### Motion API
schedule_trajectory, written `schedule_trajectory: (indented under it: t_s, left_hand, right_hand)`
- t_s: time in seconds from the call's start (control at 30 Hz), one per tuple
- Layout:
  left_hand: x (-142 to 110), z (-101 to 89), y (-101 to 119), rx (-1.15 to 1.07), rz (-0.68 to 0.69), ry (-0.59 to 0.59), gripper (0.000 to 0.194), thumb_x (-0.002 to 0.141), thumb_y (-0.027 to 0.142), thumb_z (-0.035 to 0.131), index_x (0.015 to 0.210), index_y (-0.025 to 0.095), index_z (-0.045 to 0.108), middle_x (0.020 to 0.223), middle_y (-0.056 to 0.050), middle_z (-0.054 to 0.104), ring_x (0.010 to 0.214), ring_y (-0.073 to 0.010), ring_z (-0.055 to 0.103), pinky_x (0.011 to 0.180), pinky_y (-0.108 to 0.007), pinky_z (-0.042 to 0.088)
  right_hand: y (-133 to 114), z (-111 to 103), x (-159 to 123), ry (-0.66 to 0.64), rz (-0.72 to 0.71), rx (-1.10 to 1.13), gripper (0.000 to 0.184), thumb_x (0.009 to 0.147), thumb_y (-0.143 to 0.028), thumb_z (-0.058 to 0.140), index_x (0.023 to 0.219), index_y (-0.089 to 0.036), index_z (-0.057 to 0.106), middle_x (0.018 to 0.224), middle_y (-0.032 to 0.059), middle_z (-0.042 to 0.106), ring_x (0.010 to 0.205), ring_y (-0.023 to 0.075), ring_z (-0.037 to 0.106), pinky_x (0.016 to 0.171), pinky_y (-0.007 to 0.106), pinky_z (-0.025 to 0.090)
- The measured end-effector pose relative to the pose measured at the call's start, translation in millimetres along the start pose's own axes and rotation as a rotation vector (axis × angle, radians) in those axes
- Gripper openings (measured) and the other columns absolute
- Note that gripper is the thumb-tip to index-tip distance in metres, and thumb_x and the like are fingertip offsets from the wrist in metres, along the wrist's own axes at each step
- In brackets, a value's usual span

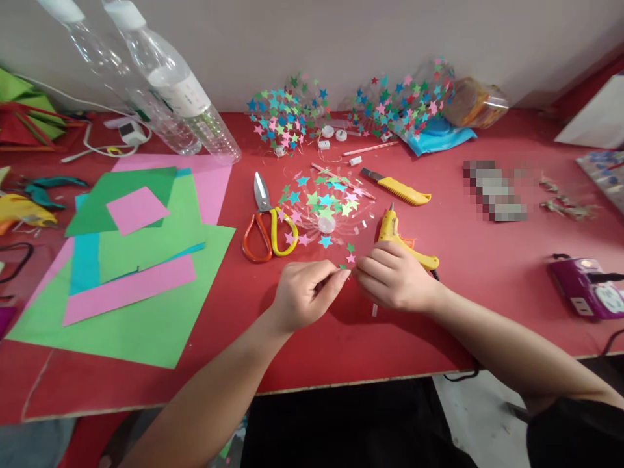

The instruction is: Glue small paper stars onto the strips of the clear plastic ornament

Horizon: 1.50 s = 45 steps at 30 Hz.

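Observation:
My left hand (305, 292) is closed in a pinch over the red table, its fingertips beside a tiny green piece (342, 267). Almost touching it, my right hand (390, 276) has its fingers curled together. What either hand pinches is too small to see. Just beyond the fingertips lie a pink star (351, 259) and a green star (350, 247). Farther back, clear strips dotted with coloured stars (326, 212) fan out from a pale round disc (326, 225). A yellow glue gun (389, 227) rests behind my right hand. Scissors (272, 239) with red and yellow handles lie left of the strips.
Coloured paper sheets (151, 263) cover the left side, with two plastic bottles (180, 91) behind. Star-covered clear balls (280, 117) stand by the wall. A yellow cutter knife (402, 190) lies behind the glue gun. At right is a purple power box (580, 286) with cords.

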<state>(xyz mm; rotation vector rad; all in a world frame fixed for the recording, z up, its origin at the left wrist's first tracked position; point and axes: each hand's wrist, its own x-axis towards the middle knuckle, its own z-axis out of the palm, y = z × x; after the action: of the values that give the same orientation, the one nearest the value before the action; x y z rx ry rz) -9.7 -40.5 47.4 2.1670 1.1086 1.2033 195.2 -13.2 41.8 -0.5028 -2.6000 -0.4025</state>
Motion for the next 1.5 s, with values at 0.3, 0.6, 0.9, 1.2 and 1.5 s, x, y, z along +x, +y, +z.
schedule_trajectory:
  t_s: [0.3,0.6,0.9,1.2,1.5]
  left_hand:
    - [1,2.8,7,-0.711,-0.642,-0.307,0.022,0.091,0.035,0.054,0.082,0.016,0.061,0.056,0.004,0.06,0.038,-0.0053,0.048,0.04,-0.017,0.037]
    - [1,3.4,7,-0.785,-0.654,-0.312,0.025,0.09,0.035,0.055,0.074,0.016,0.057,0.057,0.004,0.058,0.044,-0.0058,0.052,0.045,-0.016,0.043]
    - [0,8.0,6,-0.748,-0.702,-0.279,0.021,0.091,0.031,0.051,0.078,0.016,0.057,0.055,0.004,0.058,0.039,-0.0055,0.052,0.043,-0.016,0.041]
    - [0,9.4,9,-0.738,-0.681,-0.279,0.013,0.088,0.028,0.056,0.083,0.016,0.059,0.059,0.004,0.058,0.042,-0.0055,0.053,0.043,-0.016,0.043]
    - [-4,5.6,8,-0.635,-0.598,-0.186,0.015,0.088,0.024,0.055,0.076,0.016,0.057,0.06,0.004,0.059,0.045,-0.0052,0.055,0.046,-0.016,0.044]
  right_hand:
    - [0,-15,-3,0.222,-0.054,-0.154,0.012,0.086,-0.015,0.061,0.078,-0.023,0.063,0.084,0.0002,0.065,0.075,0.014,0.054,0.074,0.033,0.051]
    - [-5,-17,1,0.228,-0.095,-0.13,0.007,0.084,-0.014,0.065,0.083,-0.02,0.066,0.085,0.0018,0.065,0.076,0.014,0.055,0.077,0.032,0.052]
    - [-5,-17,4,0.221,0.305,0.311,0.007,0.087,-0.02,0.059,0.093,-0.018,0.063,0.084,0.0057,0.063,0.075,0.0164,0.055,0.066,0.033,0.048]
    - [-7,-22,12,0.16,0.551,0.725,0.011,0.09,-0.017,0.053,0.08,-0.019,0.058,0.079,0.0027,0.061,0.075,0.0137,0.058,0.068,0.029,0.05]
    - [33,-45,-19,-0.298,0.717,0.141,0.024,0.088,-0.024,0.057,0.111,-0.016,0.06,0.103,0.0094,0.067,0.089,0.0225,0.063,0.072,0.034,0.048]
